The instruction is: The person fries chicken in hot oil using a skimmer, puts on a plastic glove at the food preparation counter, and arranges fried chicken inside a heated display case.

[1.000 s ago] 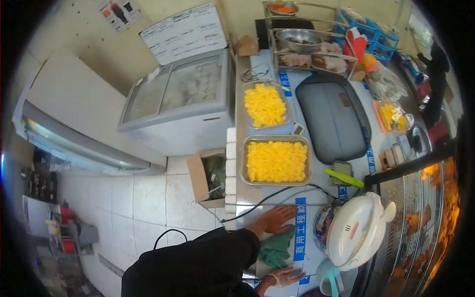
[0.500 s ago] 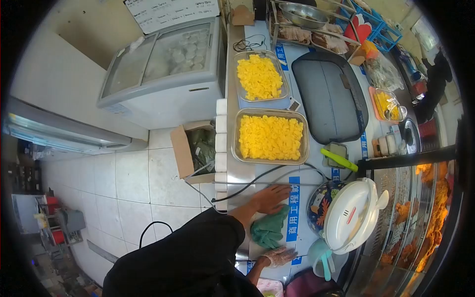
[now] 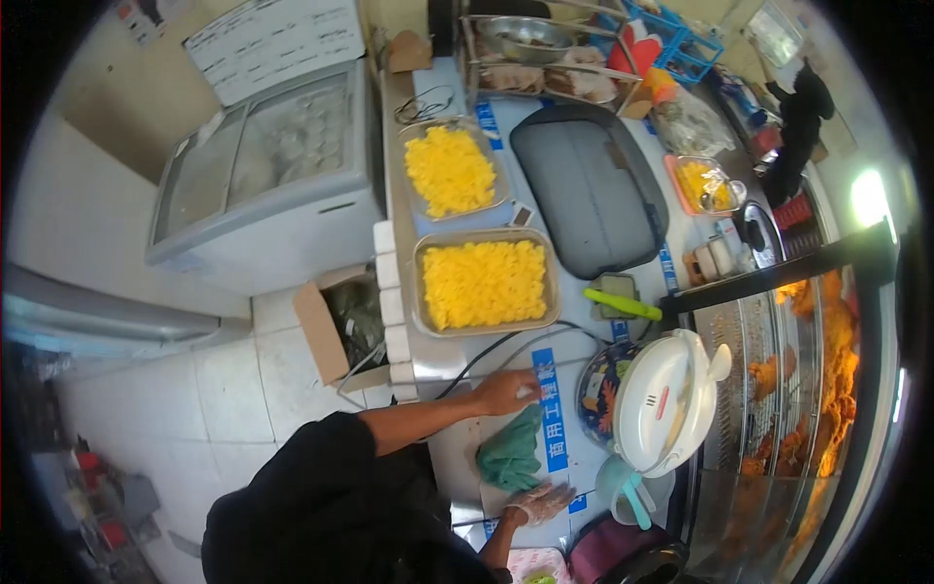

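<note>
My left hand (image 3: 506, 392) is bare and rests over the table near a blue label strip, just above a crumpled green cloth (image 3: 511, 453). Its fingers look loosely extended, slightly blurred, with nothing in them. On the other side of the cloth, my right hand (image 3: 541, 503) wears a clear plastic glove and lies with fingers stretched out, holding nothing. The cloth sits between both hands, apart from the right one. Beyond them stands a dark patterned pot with a white lid (image 3: 669, 404). A clear jug with a light-blue handle (image 3: 634, 498) is close to my right hand.
Two trays of yellow chunks (image 3: 484, 284) stand farther along the table, beside a large dark lidded pan (image 3: 591, 190). A green-handled tool (image 3: 623, 304) and cables lie nearby. A glass display case (image 3: 778, 389) holds fried food. An open cardboard box (image 3: 326, 336) sits on the floor.
The camera view has shifted, so the scene sits farther left. My left hand has drawn its spread fingers closer together. My right hand stays near the cloth, and the cloth looks slightly rearranged.
</note>
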Demonstrator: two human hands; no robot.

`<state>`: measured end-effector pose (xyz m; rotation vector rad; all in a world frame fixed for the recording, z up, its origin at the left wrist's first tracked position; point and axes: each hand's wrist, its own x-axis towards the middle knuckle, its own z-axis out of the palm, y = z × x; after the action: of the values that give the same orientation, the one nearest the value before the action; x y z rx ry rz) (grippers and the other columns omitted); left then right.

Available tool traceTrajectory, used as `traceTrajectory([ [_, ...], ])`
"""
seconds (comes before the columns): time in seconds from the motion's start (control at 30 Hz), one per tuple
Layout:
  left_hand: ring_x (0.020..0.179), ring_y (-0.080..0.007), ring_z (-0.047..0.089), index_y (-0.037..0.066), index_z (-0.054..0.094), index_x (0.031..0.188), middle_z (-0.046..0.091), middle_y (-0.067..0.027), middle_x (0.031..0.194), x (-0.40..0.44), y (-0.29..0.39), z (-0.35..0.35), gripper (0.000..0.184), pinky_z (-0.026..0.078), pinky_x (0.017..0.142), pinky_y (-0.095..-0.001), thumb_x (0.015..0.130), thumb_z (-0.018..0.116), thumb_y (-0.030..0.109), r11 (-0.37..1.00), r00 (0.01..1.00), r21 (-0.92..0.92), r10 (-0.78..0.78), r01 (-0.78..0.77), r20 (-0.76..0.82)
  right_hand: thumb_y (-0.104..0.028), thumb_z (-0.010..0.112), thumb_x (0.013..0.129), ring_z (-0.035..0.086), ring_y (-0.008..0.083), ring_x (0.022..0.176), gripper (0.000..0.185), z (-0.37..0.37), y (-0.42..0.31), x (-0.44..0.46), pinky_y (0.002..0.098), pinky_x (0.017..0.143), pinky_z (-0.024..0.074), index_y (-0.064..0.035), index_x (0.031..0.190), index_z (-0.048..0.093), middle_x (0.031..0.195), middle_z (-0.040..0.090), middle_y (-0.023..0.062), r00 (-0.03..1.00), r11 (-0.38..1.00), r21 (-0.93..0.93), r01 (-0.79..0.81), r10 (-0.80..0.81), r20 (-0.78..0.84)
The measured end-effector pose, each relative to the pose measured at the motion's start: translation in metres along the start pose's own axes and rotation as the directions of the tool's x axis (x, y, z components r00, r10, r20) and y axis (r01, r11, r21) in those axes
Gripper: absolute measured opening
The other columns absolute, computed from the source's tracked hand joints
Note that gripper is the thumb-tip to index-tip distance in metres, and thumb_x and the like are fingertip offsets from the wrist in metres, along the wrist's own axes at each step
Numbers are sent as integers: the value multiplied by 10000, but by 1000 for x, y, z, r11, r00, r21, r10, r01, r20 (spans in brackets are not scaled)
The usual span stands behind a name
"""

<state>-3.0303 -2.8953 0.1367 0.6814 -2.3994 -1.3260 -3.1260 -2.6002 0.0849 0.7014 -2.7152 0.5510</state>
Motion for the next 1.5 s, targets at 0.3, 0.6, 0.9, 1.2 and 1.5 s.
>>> traceTrajectory([
  [0.3,1113,-405,580,-45,562,1215,636,-266,1105,171,-113,-190,573,460,946,-485,979,518,476,895,919,360,-121,264,-376,-469,442,1011,509,399,1272,604,4,-9,1,487,1037,456,60,1284,539,1404,487,243,987,979,124,-159,154,50],
  [0.6,1168,-432,550,-49,550,1301,660,-274,1134,161,-101,-178,754,353,1031,-566,950,461,612,737,910,534,-347,414,-226,-333,539,993,465,368,1334,607,1,-20,4,452,1054,452,49,1439,390,1435,467,224,956,918,266,-293,277,98],
  [0.9,1019,-355,608,11,695,979,697,-202,970,124,-81,-164,507,415,902,-523,993,446,452,785,950,542,-298,299,-93,-250,538,1000,542,336,1231,477,9,-13,1,423,1024,480,96,1324,480,1466,430,195,981,950,258,-177,190,-27],
  [1.2,990,-332,646,66,662,973,632,-148,1021,193,-156,-176,134,514,802,-456,859,603,104,695,997,718,-24,-34,71,-104,580,943,485,322,1302,586,3,-23,5,402,1074,429,34,1459,337,1459,421,173,907,725,566,-392,407,107],
  [1.5,913,-320,672,37,609,1099,678,-178,975,190,-72,-218,206,516,813,-433,946,617,174,896,980,399,173,-198,97,47,527,864,438,299,1352,714,-1,-17,6,380,1107,395,-13,1516,241,1481,402,147,825,606,586,-538,521,218],
])
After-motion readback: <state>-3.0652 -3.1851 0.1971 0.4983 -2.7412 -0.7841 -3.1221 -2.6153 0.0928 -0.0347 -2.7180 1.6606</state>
